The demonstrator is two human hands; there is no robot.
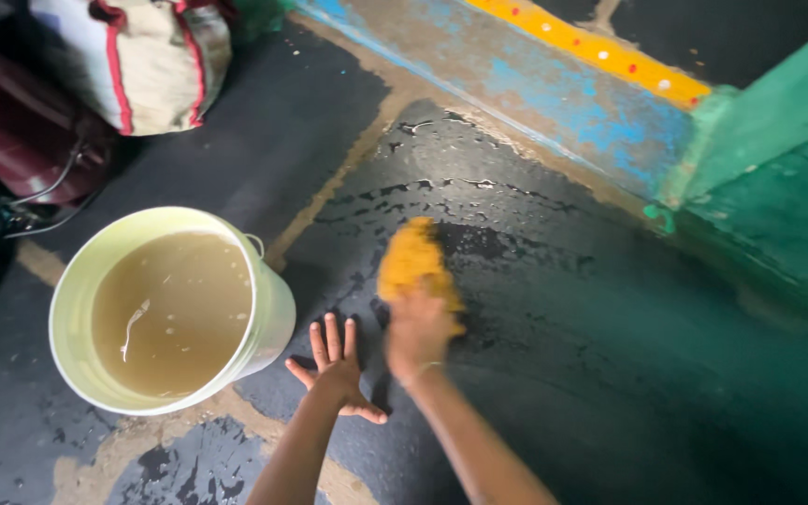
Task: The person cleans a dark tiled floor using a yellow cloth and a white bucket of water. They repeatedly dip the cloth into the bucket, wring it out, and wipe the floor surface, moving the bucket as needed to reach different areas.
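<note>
The person crouches over a dark, wet floor (554, 309), and the 2 hands do different jobs. The left hand (337, 363) lies flat on the floor with its fingers (332, 337) spread wide and holding nothing, palm down; it reads as a prop that carries the body's weight while the other arm reaches forward. The right hand (418, 332) is closed over the near end of a yellow sponge (413, 262), which is blurred in the picture, so the exact wrap of the fingers around it cannot be told; the sponge sticks out ahead of the hand, away from the person, and is pressed onto the wet patch of floor. The 2 hands sit just beside each other, the sponge a little beyond and to the right of the spread fingers. To the left, near the flat hand, stands a pale yellow bucket (268, 309) filled with cloudy brownish water, likely set there so that it stays within arm's reach. Water streaks glisten on the floor past the sponge. Farther off, a blue painted strip (554, 93) with a yellow edge runs along the floor, a green wall (778, 187) rises on the right, and a cloth bag (142, 56) with red trim lies at top left.
</note>
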